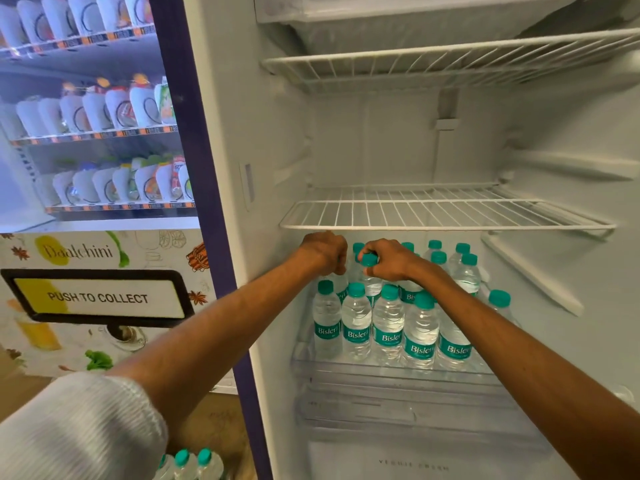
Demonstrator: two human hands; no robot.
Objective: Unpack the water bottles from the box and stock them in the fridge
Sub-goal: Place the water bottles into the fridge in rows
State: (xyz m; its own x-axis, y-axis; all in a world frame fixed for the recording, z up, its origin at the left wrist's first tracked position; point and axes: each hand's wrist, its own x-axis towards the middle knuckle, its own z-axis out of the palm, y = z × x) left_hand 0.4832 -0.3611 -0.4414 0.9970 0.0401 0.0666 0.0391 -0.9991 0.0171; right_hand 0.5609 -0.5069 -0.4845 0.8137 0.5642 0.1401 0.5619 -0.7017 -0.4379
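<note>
Okay, your right hand (384, 259) has its grip curled round the teal cap of a water bottle (370, 285) in the second row on the fridge's (242, 133) glass shelf (381, 370). Your left hand (325, 252) is curled tight over the top of a second bottle (341, 283) just beside it, the cap hidden under the fingers. The wire shelf (446, 213) sits just above both hands, the front row of bottles (388, 323) stands between you and the held ones, and more bottles (188, 464) stand low at left by the vending machine (97, 296).
</note>
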